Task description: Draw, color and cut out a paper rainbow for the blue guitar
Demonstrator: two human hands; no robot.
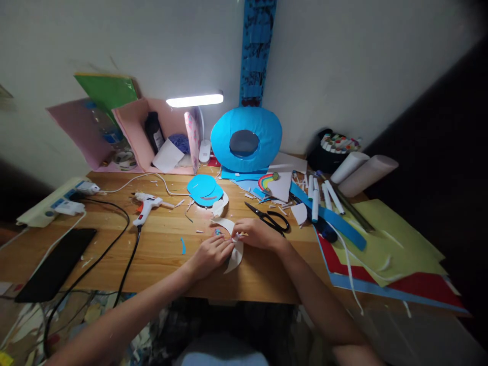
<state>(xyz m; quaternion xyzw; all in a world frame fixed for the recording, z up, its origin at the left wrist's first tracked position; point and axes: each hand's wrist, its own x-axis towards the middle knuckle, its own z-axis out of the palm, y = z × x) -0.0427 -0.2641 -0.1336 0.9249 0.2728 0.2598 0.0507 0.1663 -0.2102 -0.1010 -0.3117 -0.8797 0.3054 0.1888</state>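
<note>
Near the front middle of the wooden table, a curved white paper piece (236, 256) lies under the fingertips of both hands. My left hand (213, 252) rests beside it with its fingers together, pressing on the paper. From the right, my right hand (254, 234) pinches the same piece, its fingers bent and meeting my left fingertips. Another white curved strip (224, 223) reaches up from the hands toward blue paper discs (205, 189). Black scissors (267, 217) lie just right of my right hand. What exactly sits between the fingertips is too small to tell.
A glue gun (147, 207), cables, a black phone (57, 262) and a power strip (53, 202) lie left. Behind stand a lamp (195, 100) and a blue ring-shaped piece (221, 134). Markers (315, 200), a blue strip (345, 229) and coloured sheets (396, 239) lie right.
</note>
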